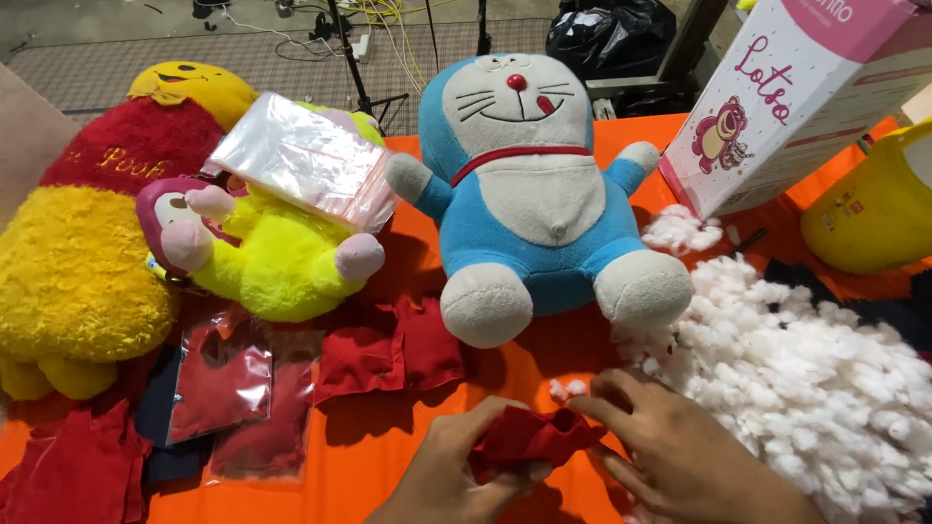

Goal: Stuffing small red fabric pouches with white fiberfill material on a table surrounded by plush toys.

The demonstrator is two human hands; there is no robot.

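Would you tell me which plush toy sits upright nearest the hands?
The blue-and-white cat plush; the yellow bear and the yellow-green plush lie farther left.

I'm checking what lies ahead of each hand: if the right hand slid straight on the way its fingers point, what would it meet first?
The right hand points left, its fingertips already on the crumpled red fabric piece. Pushing on, it would press that into the left hand holding it, though depth is hard to judge.

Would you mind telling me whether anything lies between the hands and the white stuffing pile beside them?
Nothing visible does. Both the left hand and the right hand hold the red cloth, and the stuffing pile lies directly right of the right hand, with only a few loose tufts on the orange table.
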